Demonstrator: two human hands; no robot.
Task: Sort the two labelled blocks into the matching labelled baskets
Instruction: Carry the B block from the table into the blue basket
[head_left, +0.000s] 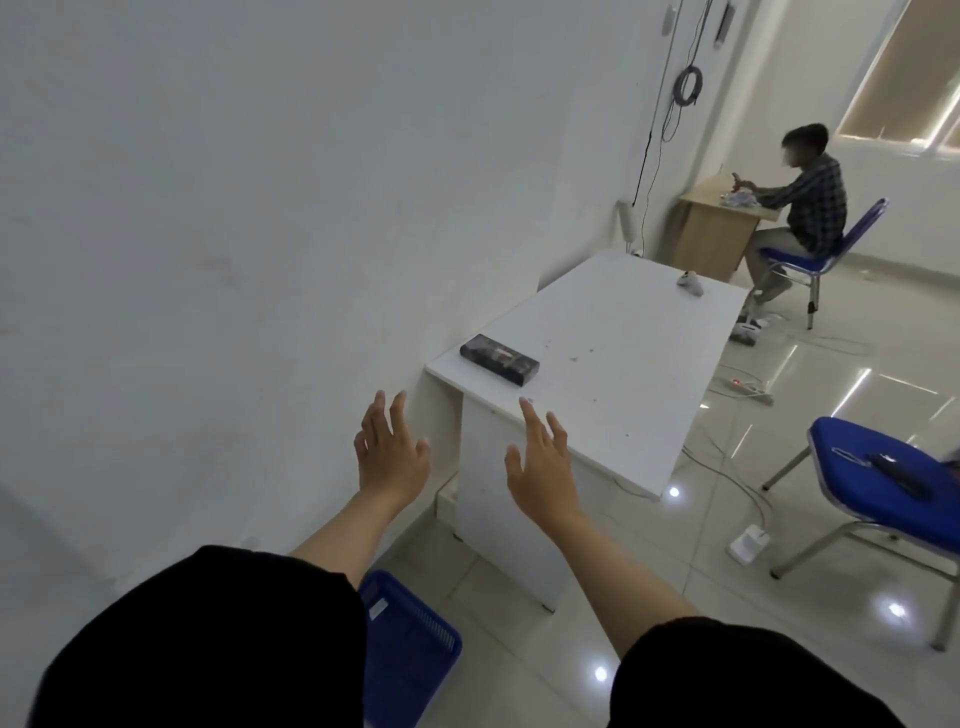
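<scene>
Both my arms reach forward in black sleeves. My left hand (390, 449) is held up with fingers spread and holds nothing. My right hand (543, 462) is beside it, also spread and empty, in front of the near corner of a white table (618, 374). A blue basket (410, 644) with a small white label on its rim stands on the floor below, between my arms, partly hidden by my left sleeve. No labelled blocks show in this view.
A dark flat box (500, 359) lies on the table's near left end, a small white object (691, 283) at the far end. A blue chair (883, 488) stands right, with cables and a power strip (748, 387) on the floor. A person sits at a far desk (719, 228).
</scene>
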